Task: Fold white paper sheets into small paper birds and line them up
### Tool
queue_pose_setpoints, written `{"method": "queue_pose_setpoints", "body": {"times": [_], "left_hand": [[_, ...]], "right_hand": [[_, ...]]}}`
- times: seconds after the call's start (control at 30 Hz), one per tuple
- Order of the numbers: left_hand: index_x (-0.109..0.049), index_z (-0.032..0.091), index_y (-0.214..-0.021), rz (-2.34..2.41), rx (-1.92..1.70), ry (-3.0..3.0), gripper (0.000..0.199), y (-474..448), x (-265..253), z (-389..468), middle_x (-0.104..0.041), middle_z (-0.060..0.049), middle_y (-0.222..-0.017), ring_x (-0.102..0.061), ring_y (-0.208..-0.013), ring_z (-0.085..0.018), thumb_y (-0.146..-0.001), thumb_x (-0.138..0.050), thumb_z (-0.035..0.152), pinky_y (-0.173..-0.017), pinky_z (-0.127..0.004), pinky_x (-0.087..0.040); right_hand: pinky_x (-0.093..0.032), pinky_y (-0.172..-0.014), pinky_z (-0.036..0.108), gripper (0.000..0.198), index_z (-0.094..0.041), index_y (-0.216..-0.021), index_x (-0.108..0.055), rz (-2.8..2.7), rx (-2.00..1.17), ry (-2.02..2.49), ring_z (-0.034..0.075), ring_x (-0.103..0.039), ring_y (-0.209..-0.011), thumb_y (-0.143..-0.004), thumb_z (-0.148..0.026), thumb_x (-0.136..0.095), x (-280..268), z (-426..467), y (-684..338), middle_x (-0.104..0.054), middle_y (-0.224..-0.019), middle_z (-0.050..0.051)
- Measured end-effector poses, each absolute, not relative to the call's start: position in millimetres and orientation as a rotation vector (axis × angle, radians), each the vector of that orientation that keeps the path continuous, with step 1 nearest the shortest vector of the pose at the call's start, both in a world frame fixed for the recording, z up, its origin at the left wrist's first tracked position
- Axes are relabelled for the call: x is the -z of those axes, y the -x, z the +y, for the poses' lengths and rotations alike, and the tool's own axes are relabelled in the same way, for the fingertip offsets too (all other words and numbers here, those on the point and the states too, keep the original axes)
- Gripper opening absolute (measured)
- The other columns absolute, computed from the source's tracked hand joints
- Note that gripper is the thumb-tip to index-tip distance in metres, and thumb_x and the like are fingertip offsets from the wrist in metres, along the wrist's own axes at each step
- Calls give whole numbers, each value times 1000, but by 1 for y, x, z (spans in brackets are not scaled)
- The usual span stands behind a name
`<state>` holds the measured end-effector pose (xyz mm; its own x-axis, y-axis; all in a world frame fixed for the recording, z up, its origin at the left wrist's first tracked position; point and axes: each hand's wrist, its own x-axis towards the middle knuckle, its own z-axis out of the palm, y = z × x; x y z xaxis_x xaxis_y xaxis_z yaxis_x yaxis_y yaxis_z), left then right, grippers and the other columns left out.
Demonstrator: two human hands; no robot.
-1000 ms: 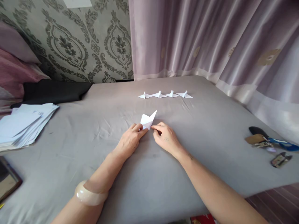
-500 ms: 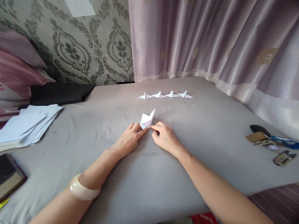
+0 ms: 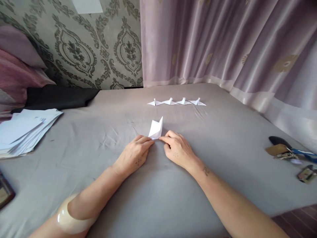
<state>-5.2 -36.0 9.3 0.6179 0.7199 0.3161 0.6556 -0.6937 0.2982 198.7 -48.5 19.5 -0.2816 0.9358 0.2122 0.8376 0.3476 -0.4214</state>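
Note:
A partly folded white origami paper (image 3: 155, 128) stands in the middle of the grey cloth, a narrow point rising at its right side. My left hand (image 3: 133, 152), a pale bangle (image 3: 71, 218) on its forearm, pinches the paper's lower left edge. At the lower right corner, my right hand (image 3: 180, 148) has its fingers closed, with the index fingertip and thumb by the edge. The fingertips partly cover the bottom fold. Beyond them, several finished-looking folded paper birds (image 3: 170, 101) stand in a row.
To the left lie a stack of white papers (image 3: 22, 132), a black cloth or folder (image 3: 59, 96) and a dark-edged device (image 3: 5, 190). Keys (image 3: 284, 155) with a brown tag and a small metal clipper-like object (image 3: 307, 173) lie on the right. A purple curtain (image 3: 198, 43) hangs behind.
Both hands have shifted slightly toward me along the paper's lower edge. The left fingers have straightened closer together, and the paper has turned a little. The camera view has also shifted slightly.

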Motion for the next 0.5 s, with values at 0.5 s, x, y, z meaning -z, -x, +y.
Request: {"method": "queue_pose_setpoints", "body": {"times": [0.5], "left_hand": [[-65,17,-79,1559,-827,-1909,20,-9,-25,-25,-60,-5,-95,-61,-70,-14,-85,-55,34,-71,-31,-54]], "right_hand": [[-46,-81,32,41,-19,-102,-67,-2289,-253,1373,18,-57,-92,-79,0,-39,-16,-45,-197,-61,-108,6]]}}
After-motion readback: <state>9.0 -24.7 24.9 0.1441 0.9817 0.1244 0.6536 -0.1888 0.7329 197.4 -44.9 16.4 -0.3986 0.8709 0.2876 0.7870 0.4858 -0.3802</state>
